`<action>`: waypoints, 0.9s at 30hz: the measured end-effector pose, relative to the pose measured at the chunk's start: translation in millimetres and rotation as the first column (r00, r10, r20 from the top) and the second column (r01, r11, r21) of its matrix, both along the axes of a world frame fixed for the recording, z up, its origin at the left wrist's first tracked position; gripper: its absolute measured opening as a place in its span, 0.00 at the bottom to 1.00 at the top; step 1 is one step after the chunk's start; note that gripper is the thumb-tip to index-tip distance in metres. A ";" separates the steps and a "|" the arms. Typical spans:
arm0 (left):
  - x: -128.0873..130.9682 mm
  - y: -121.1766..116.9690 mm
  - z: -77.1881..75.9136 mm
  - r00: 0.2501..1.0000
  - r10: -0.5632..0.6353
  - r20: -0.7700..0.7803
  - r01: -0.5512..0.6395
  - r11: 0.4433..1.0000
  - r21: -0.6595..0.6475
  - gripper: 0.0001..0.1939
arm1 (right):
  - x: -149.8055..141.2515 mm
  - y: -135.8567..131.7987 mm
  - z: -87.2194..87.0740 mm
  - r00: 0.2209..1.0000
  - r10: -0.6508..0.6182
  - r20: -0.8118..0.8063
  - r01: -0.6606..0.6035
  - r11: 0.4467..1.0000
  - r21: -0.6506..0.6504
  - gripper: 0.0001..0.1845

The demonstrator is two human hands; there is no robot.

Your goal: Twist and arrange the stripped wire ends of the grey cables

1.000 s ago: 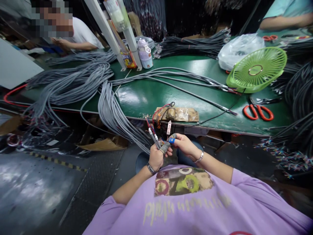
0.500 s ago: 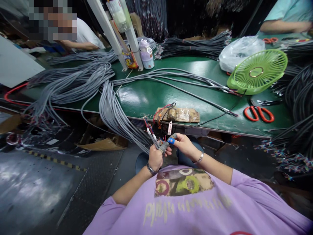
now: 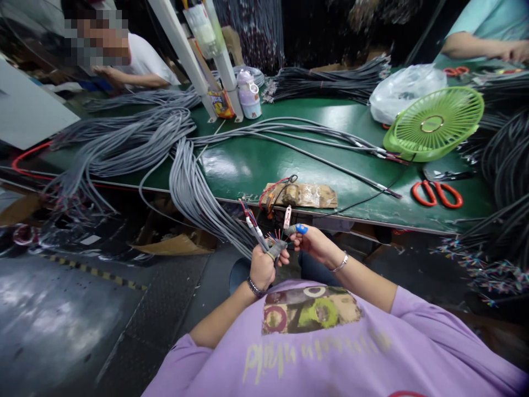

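My left hand (image 3: 263,267) is closed around the ends of grey cables (image 3: 204,204) at the table's front edge. Thin coloured wires (image 3: 276,236) fan out above its taped thumb. A second cable end (image 3: 252,220), with a white band and red and blue wires, stands up beside them. Just to the right, my right hand (image 3: 314,244) is in a pinch close to the wire tips, with blue and grey wraps on its fingers. What lies between those fingertips is too small to make out.
Beyond my hands, a taped wooden block (image 3: 309,195) sits at the green table's (image 3: 330,154) edge. Red-handled scissors (image 3: 437,193), a green fan (image 3: 433,124) and a plastic bag (image 3: 405,91) are on the right. A bottle (image 3: 249,95) stands further back. Two people are across the table.
My right hand has moved slightly right, away from my left hand, and the coloured wires show more clearly. My left hand keeps its hold on the cables.
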State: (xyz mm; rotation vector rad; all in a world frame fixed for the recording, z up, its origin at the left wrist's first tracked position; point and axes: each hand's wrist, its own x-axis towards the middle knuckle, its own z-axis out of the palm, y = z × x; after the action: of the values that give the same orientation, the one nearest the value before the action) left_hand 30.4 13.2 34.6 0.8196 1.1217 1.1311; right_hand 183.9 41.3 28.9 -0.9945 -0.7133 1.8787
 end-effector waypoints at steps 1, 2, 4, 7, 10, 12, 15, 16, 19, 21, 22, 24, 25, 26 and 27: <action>0.3 0.0 -1.4 1.000 -0.002 -0.012 0.003 1.000 0.002 0.15 | -0.5 1.4 2.4 1.000 0.013 0.009 -0.013 1.000 0.012 0.20; 0.6 0.1 -3.0 1.000 -0.005 -0.025 0.005 1.000 0.004 0.15 | -1.7 2.4 4.7 0.999 0.032 0.036 -0.033 0.999 0.042 0.20; 1.2 0.3 -6.0 0.999 -0.013 -0.049 0.013 1.000 0.010 0.16 | -5.6 3.0 8.1 0.992 0.063 0.112 -0.076 0.990 0.117 0.19; 1.8 0.3 -8.2 0.997 -0.028 -0.071 0.029 0.999 0.020 0.16 | -12.7 2.4 8.7 0.980 0.042 0.196 -0.075 0.983 0.165 0.18; 1.9 0.3 -8.6 0.997 -0.019 -0.076 0.021 0.999 0.027 0.17 | -17.8 1.4 5.4 0.974 -0.022 0.224 -0.015 0.987 0.160 0.17; 1.8 0.6 -8.9 0.998 -0.005 -0.069 0.007 1.000 0.028 0.17 | -19.6 0.6 3.1 0.974 -0.052 0.222 0.015 0.987 0.163 0.17; 1.6 1.3 -10.0 0.998 0.001 -0.055 0.001 1.000 0.023 0.16 | -21.2 -0.4 1.5 0.970 -0.085 0.227 0.046 0.984 0.172 0.17; 1.5 1.4 -10.3 0.999 -0.002 -0.052 0.003 1.000 0.021 0.16 | -21.5 -0.6 1.6 0.969 -0.089 0.230 0.050 0.984 0.171 0.17; 1.5 1.6 -10.6 0.999 -0.012 -0.050 0.013 1.000 0.023 0.15 | -21.2 0.2 3.2 0.972 -0.061 0.226 0.027 0.988 0.150 0.18; 1.4 1.5 -10.2 0.999 -0.017 -0.051 0.018 1.000 0.025 0.16 | -20.3 1.1 4.6 0.978 -0.020 0.209 -0.009 0.990 0.139 0.18; 1.3 1.5 -10.0 0.998 -0.022 -0.052 0.023 0.999 0.023 0.16 | -19.8 1.5 5.1 0.981 -0.002 0.196 -0.026 0.990 0.138 0.18; 1.2 1.4 -9.5 0.998 -0.029 -0.053 0.030 0.999 0.018 0.16 | -19.3 1.7 5.3 0.986 0.025 0.164 -0.048 0.989 0.138 0.19; 1.2 1.4 -9.2 0.998 -0.031 -0.054 0.032 0.999 0.017 0.16 | -19.5 1.3 5.1 0.989 0.030 0.147 -0.051 0.989 0.141 0.19; 1.3 1.5 -9.0 0.998 -0.032 -0.054 0.033 0.999 0.017 0.16 | -20.1 0.7 4.8 0.991 0.030 0.133 -0.050 0.988 0.144 0.19; 1.4 1.5 -8.9 0.998 -0.030 -0.053 0.031 0.999 0.017 0.16 | -21.1 -0.2 4.5 0.992 0.029 0.122 -0.047 0.988 0.147 0.19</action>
State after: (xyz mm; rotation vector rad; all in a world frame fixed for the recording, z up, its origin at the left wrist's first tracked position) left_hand 31.8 14.7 25.8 0.8822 1.1405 1.1008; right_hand 162.9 41.1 33.4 -1.0088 -0.9364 1.7798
